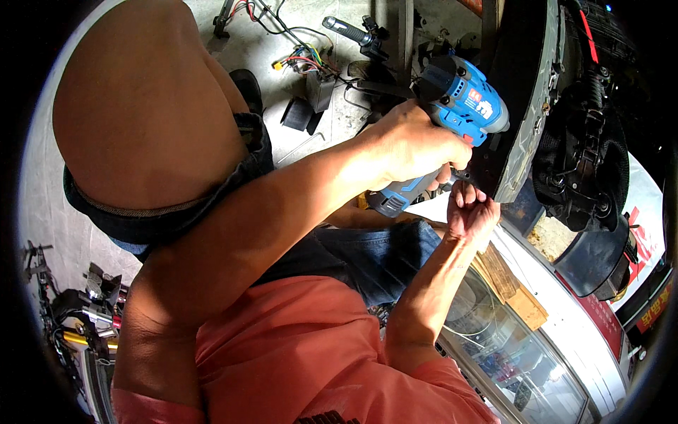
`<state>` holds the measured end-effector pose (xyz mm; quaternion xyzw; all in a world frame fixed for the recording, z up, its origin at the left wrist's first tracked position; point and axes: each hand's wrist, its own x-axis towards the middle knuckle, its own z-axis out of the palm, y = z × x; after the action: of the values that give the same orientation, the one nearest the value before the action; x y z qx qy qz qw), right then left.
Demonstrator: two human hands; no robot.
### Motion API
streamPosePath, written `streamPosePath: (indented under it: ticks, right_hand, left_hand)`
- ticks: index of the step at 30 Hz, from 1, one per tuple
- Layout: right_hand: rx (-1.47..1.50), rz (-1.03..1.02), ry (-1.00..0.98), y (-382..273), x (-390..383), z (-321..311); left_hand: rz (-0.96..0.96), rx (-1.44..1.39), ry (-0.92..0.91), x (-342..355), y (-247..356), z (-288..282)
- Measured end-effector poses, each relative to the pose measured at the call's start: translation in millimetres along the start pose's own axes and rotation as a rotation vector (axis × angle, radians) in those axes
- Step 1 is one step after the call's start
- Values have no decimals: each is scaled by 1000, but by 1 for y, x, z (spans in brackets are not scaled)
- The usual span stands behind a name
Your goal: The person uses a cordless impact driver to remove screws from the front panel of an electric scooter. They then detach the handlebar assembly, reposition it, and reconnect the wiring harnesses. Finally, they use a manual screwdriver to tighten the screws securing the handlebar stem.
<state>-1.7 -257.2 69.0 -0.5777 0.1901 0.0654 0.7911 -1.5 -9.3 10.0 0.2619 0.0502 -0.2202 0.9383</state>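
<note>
My left hand (413, 145) is closed around the grip of a blue cordless power driver (470, 106), its nose pointing right toward a dark metal frame (521, 166) with a scuffed pale edge. The driver's battery end hangs below my fingers. My right hand (472, 215) has its fingers curled at the lower end of that frame, beside a small dark cylindrical part (459, 177); whatever is between the fingertips is too hidden to name.
Wiring with connectors (307, 60), a handlebar grip (346, 30), a metal box (319, 90) and a hex key (300, 146) lie on the concrete floor. A black folded assembly (583, 155) sits at right, above a glass-topped case (512, 353) with wood blocks (508, 283). Bike parts (92, 311) lie lower left.
</note>
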Motion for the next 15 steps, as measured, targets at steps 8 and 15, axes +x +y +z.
streamPosePath:
  ticks: [8, 15]
  right_hand:
    - [-82, -44, -24, 1, 3, -3]
    - [-186, -114, 52, 4, 4, 5]
  left_hand:
    - [99, 691, 33, 17, 12, -27]
    - [-7, 465, 13, 0, 28, -9]
